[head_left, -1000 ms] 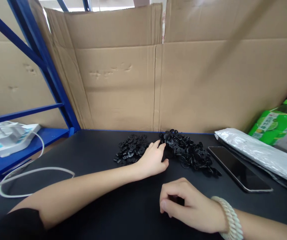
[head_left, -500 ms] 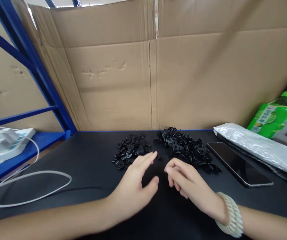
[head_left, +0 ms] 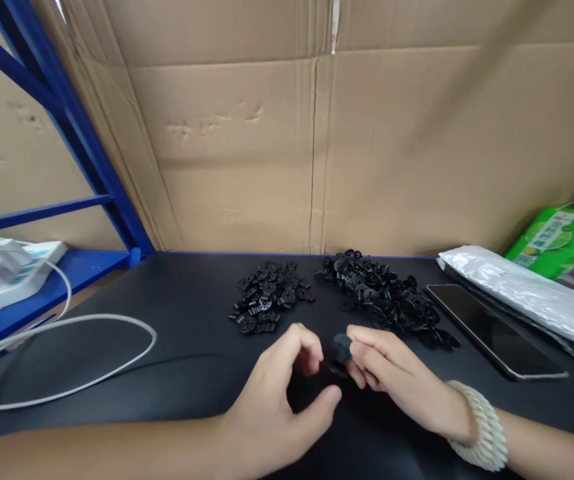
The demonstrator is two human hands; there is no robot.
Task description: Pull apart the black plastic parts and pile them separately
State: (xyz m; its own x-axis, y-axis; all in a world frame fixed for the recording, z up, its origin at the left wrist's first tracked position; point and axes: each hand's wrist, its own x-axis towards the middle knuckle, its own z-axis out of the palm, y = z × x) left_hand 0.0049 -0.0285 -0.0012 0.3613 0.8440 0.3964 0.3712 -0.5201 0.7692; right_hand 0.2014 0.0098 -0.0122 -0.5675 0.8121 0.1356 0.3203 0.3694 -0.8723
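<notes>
Since half a second ago the left hand (head_left: pixel 287 403) has pulled back from the piles and its fingers have curled in. A dark round piece (head_left: pixel 341 348) now shows at the fingertips of the right hand (head_left: pixel 389 367), where I couldn't see one in that frame.

The right hand has the piece pinched between thumb and fingers by its near side, probably so most of the round face sticks out uncovered toward the left hand. There's more dark stuff just under it, but it's too blurry to say if that's a second part. The left hand isn't gripping anything I can see: thumb and fingers curve apart in a loose C facing the piece, not touching it. I'd guess that shape leaves room around the piece and avoids bumping the other hand.

Straight beyond the left hand is the left pile (head_left: pixel 267 300) of small black perforated parts; beyond the right hand is the right pile (head_left: pixel 381 293), with more round discs in it. Looks like one heap per hand so they don't mix and both are an easy reach. The phone (head_left: pixel 491 327) sits past the right hand, off to its right, and a white cable (head_left: pixel 117 317) loops left of the left hand, so neither gets in the way.
</notes>
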